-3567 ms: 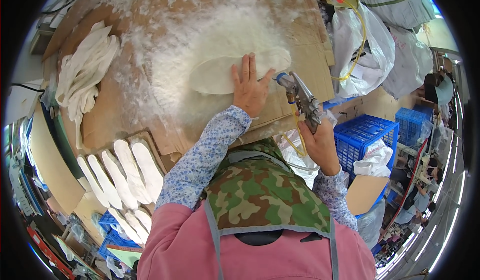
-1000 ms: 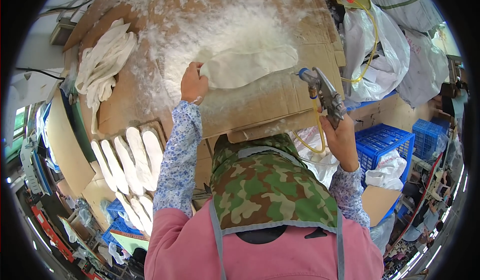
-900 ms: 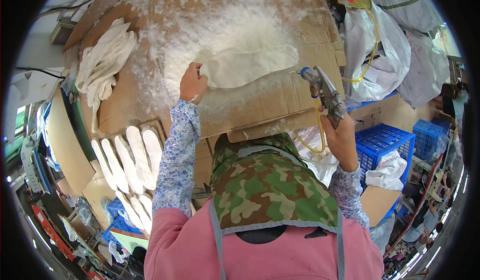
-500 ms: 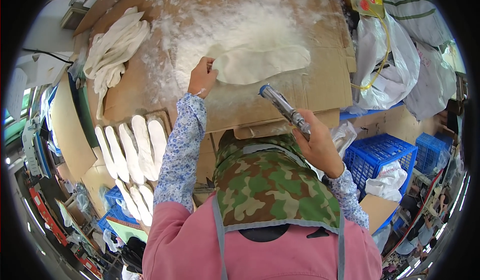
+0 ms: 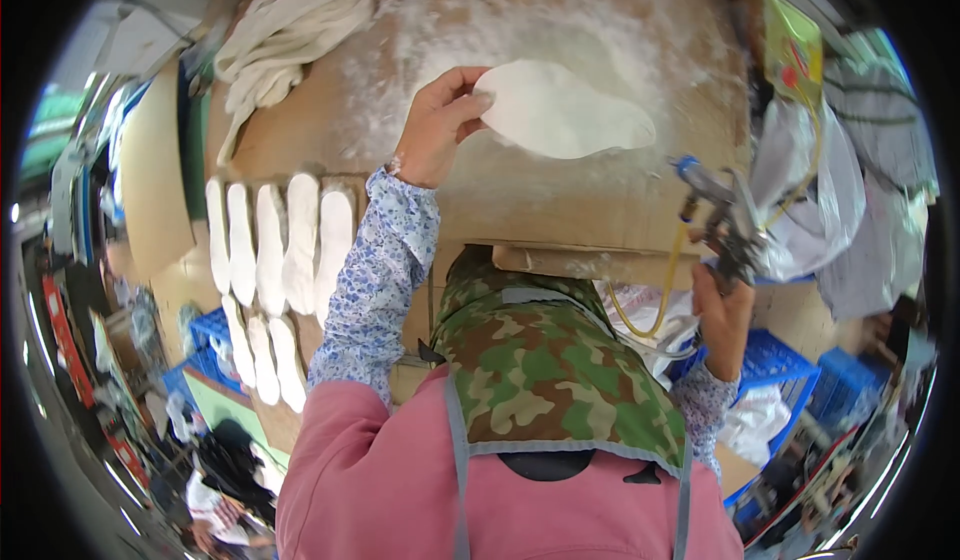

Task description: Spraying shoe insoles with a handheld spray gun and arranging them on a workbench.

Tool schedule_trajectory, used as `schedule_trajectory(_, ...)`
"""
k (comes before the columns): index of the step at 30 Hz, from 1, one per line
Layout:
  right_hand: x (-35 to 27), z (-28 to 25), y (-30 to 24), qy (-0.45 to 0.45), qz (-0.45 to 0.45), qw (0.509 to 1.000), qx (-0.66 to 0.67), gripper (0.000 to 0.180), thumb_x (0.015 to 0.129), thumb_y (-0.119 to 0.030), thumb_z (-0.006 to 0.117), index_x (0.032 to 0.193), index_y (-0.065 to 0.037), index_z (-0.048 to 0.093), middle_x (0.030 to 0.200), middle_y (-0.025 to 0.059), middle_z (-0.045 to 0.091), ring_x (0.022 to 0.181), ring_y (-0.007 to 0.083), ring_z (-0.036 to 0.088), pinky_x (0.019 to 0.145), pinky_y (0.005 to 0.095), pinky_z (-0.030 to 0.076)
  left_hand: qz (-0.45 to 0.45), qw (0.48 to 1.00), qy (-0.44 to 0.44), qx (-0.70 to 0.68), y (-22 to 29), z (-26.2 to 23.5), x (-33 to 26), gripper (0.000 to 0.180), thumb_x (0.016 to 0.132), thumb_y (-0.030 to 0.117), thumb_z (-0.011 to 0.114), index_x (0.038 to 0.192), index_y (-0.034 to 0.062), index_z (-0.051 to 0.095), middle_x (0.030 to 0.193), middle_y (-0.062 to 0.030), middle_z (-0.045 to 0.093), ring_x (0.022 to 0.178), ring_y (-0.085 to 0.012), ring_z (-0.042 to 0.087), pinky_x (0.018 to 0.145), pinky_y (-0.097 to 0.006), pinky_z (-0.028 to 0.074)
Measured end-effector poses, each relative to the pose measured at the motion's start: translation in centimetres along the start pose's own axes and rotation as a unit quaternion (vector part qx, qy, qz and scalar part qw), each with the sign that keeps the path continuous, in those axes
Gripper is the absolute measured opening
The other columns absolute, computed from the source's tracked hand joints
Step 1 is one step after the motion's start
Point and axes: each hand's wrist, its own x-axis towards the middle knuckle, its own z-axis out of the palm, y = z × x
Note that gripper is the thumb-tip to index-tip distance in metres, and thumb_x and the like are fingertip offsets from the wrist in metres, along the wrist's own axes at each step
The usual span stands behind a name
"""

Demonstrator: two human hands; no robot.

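Note:
Pinched at one end between the thumb and fingers of my left hand is a white insole. It appears raised a little over the brown cardboard sheet, which is dusted with white residue. My right hand is wrapped round the handle of a metal spray gun with a blue nozzle end. A yellow hose hangs beside the gun. The nozzle is apart from the insole, to its right and nearer me.
Several white insoles lie in two rows at the left. A heap of white fabric strips rests at the far left. To the right hang plastic bags and a yellow container, with blue crates below.
The insole has come up off the cardboard in my left hand. My right hand has moved right with the spray gun, which is now turned to show its side. The view has shifted.

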Motion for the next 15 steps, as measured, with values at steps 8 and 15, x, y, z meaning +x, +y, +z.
schedule_trajectory(8, 0.9, 0.5, -2.3, -0.084, -0.054, 0.995, 0.001, 0.04, 0.091, 0.002, 0.051, 0.13, 0.004, 0.05, 0.122, 0.0063, 0.061, 0.049, 0.0008, 0.034, 0.044, 0.0191, 0.027, 0.088, 0.986, 0.1, -0.099, 5.2, -4.6, -12.7, 0.039, 0.088, 0.011, 0.055, 0.125, 0.0006, 0.054, 0.11, -0.0047, 0.062, 0.1, -0.014, 0.06, 0.089, -0.032, 0.05)
schedule_trajectory(15, 4.7, 4.0, -2.3, -0.281, -0.067, 0.957, -0.039, 0.039, 0.093, -0.001, 0.05, 0.131, 0.009, 0.045, 0.126, 0.007, 0.06, 0.049, 0.0028, 0.037, 0.043, 0.0201, 0.027, 0.15, 0.934, 0.315, -0.076, 3.7, -8.4, -30.0, 0.044, 0.086, 0.011, 0.056, 0.129, 0.0026, 0.051, 0.118, -0.0066, 0.058, 0.107, -0.0183, 0.057, 0.092, -0.038, 0.049)
